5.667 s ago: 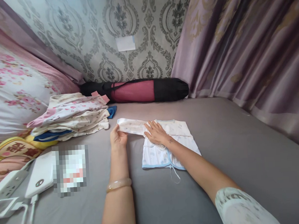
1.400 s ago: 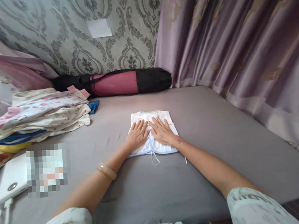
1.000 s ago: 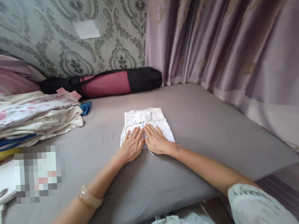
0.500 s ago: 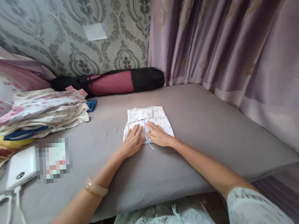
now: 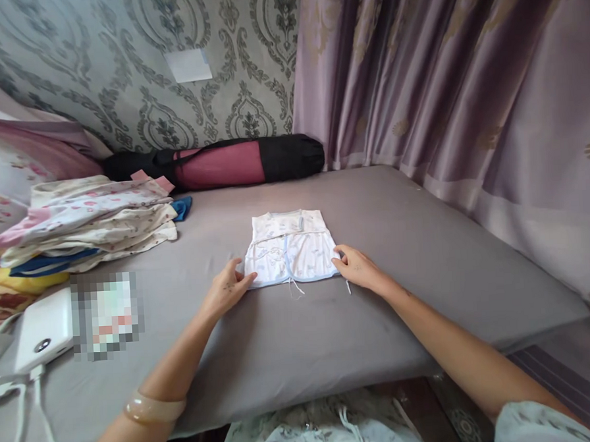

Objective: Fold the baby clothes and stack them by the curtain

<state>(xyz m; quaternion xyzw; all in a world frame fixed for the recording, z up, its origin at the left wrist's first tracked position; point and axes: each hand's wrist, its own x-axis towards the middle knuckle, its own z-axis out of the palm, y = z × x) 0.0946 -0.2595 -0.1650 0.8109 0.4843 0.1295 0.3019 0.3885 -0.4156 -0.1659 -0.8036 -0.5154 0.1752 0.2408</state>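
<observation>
A small white baby shirt (image 5: 309, 256) with a faint print and pale blue trim lies folded flat on the grey sheet. Its upper part is folded over, and thin white ties stick out past the lower edge. My left hand (image 5: 228, 286) is at the shirt's lower left side, its thumb on the cloth and its fingers curled at the edge. Across from it, my right hand (image 5: 357, 265) pinches the lower right side between thumb and fingers. A light bangle circles my left forearm.
Clothes (image 5: 92, 218) are piled at the left. A white power bank (image 5: 43, 326) with plugged-in cables lies at the near left, beside a blurred-out item (image 5: 113, 316). Along the patterned wall rests a long black and red bag (image 5: 217, 164). Purple curtains (image 5: 416, 76) hang at the right.
Both hands were flat on the middle of the shirt. They have moved apart to its left and right edges, uncovering the front and its blue trim.
</observation>
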